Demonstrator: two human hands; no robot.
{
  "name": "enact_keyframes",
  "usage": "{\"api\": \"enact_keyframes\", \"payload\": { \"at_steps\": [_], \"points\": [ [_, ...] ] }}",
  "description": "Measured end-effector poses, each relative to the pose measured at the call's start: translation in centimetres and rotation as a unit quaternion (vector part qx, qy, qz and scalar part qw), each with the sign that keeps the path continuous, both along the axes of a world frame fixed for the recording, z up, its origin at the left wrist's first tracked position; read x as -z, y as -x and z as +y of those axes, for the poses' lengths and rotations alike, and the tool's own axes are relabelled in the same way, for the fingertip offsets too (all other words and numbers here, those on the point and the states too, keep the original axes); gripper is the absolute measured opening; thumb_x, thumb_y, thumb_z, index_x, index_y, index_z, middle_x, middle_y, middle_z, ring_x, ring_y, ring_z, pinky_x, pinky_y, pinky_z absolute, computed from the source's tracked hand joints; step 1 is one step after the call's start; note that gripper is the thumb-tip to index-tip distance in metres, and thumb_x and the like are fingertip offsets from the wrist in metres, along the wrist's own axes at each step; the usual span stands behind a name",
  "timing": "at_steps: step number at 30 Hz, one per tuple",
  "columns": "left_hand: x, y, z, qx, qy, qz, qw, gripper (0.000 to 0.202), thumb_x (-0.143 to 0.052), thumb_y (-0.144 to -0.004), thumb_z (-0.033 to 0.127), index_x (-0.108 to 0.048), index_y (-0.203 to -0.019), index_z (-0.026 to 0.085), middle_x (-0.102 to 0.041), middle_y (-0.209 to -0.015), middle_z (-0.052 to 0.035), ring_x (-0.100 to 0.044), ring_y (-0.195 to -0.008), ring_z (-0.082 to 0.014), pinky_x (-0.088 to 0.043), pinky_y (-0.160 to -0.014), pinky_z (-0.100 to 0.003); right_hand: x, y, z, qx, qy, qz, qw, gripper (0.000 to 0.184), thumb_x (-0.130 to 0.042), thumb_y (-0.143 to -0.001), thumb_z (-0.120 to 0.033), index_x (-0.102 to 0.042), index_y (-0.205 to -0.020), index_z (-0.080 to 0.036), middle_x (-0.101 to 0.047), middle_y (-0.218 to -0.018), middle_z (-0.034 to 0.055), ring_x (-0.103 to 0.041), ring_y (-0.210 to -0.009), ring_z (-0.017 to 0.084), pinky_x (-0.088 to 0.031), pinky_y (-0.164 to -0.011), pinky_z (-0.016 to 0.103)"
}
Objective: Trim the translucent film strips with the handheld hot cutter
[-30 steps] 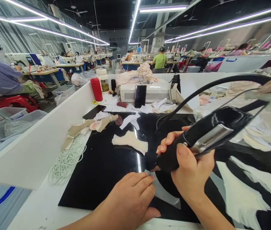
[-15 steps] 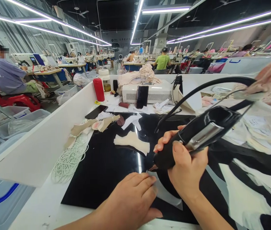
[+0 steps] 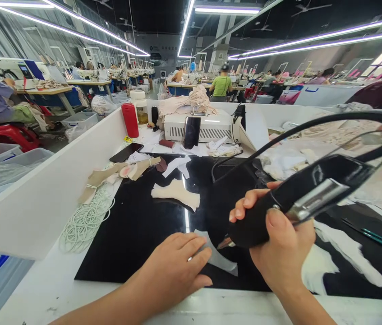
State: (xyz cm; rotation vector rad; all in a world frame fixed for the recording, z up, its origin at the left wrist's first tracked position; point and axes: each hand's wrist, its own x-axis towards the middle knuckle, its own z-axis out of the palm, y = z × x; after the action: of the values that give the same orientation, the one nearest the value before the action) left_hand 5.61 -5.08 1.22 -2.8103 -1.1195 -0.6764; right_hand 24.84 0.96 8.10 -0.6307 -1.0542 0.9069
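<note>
My right hand (image 3: 287, 243) is wrapped round a thick black corded hand tool (image 3: 312, 198) with a silvery plate on its side. Its small metal tip (image 3: 226, 243) points down and left, just beside a thin grey translucent piece (image 3: 221, 257) on the black work mat (image 3: 136, 243). My left hand (image 3: 177, 262) lies palm down with fingers stretched, the fingertips at the left end of that grey piece. Further back on the mat rests a cream fabric piece (image 3: 177, 193). More white cut pieces (image 3: 353, 255) lie right of my right hand.
A black cable (image 3: 299, 122) arches from the tool. At left are a pale green cord coil (image 3: 85, 221) and a white side panel (image 3: 58, 171). Behind stand a red bottle (image 3: 130, 119), a phone (image 3: 191, 132) and a white vented box (image 3: 177, 126). People sit at sewing machines beyond.
The tool in my right hand has moved right, its tip away from my left fingers. The other person's hand near the cable has mostly left view. The view has shifted right.
</note>
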Motion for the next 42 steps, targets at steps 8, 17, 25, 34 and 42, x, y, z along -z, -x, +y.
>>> {"api": "enact_keyframes", "payload": {
  "at_steps": [8,17,25,34,42],
  "points": [
    [-0.1,0.3,0.2,0.003,-0.001,0.015,1.0,0.039,-0.069,-0.107,0.045,-0.065,-0.133,0.017,-0.072,-0.139,-0.0116,-0.069,-0.129,-0.0267,-0.058,-0.108,-0.043,-0.9,-2.3,-2.9,0.008,0.011,-0.001,1.0,0.042,-0.094,-0.077,-0.046,-0.069,-0.107,-0.028,-0.067,-0.075,-0.003,-0.064,-0.055,0.017,-0.06,-0.047,0.031],
    [-0.4,0.7,0.4,0.023,-0.037,0.024,0.999,0.03,-0.058,-0.113,0.04,-0.067,-0.126,0.015,-0.073,-0.138,-0.0114,-0.069,-0.129,-0.0253,-0.058,-0.11,-0.041,-0.5,-2.8,-2.5,0.082,0.008,-0.017,0.996,0.037,-0.089,-0.082,-0.042,-0.066,-0.107,-0.028,-0.067,-0.078,-0.0033,-0.064,-0.06,0.016,-0.062,-0.053,0.032],
    [-1.2,0.5,0.8,0.034,-0.054,0.015,0.998,0.029,-0.048,-0.116,0.03,-0.067,-0.129,0.012,-0.075,-0.13,-0.0097,-0.071,-0.121,-0.0225,-0.052,-0.119,-0.043,-0.2,-1.9,-2.3,0.078,-0.006,-0.018,0.997,0.033,-0.085,-0.088,-0.039,-0.064,-0.11,-0.029,-0.067,-0.082,-0.0045,-0.064,-0.061,0.015,-0.062,-0.057,0.032],
    [-2.1,-1.0,1.2,0.003,0.022,0.0,1.0,0.02,-0.054,-0.112,0.023,-0.07,-0.122,0.014,-0.075,-0.119,-0.0109,-0.072,-0.108,-0.0242,-0.064,-0.097,-0.04,0.4,-0.6,-2.2,0.044,-0.003,-0.024,0.999,0.038,-0.085,-0.091,-0.046,-0.06,-0.114,-0.03,-0.069,-0.086,-0.0043,-0.066,-0.064,0.016,-0.06,-0.055,0.031],
    [-2.1,-0.8,0.6,0.029,-0.01,0.006,1.0,0.026,-0.05,-0.113,0.022,-0.072,-0.121,0.012,-0.076,-0.12,-0.0117,-0.073,-0.111,-0.0254,-0.064,-0.1,-0.04,0.9,-0.2,-2.7,0.023,-0.019,-0.027,0.999,0.033,-0.084,-0.093,-0.046,-0.059,-0.11,-0.031,-0.069,-0.09,-0.0043,-0.067,-0.064,0.014,-0.061,-0.056,0.03]
  ]
}}
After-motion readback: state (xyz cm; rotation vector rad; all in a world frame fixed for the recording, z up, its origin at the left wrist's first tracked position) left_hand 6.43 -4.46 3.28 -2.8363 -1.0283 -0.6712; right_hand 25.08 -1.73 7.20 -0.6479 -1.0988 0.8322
